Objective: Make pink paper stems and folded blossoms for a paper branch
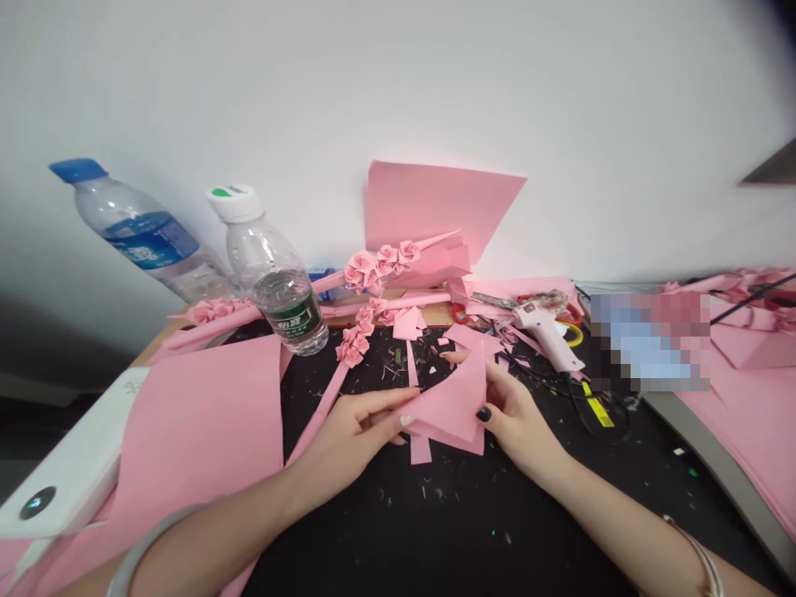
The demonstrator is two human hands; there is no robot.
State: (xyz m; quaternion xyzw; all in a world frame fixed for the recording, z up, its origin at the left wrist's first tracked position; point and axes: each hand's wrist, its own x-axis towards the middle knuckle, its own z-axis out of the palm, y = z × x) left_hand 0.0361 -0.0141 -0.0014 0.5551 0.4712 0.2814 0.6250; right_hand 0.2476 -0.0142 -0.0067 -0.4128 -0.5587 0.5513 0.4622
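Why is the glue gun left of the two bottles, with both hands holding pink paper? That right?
No: the glue gun lies right of the blue-capped bottle and white-capped bottle, not left, in the head view. The left hand and right hand do hold pink paper.

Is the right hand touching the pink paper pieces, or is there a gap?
Touching: the head view shows the right hand pressed on the pink paper pieces, its dark-painted thumbnail against the paper's edge.

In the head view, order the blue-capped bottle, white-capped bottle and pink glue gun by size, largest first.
1. Blue-capped bottle and white-capped bottle: they look close, and nearness to the camera makes ranking them unsure.
2. Pink glue gun: smallest.
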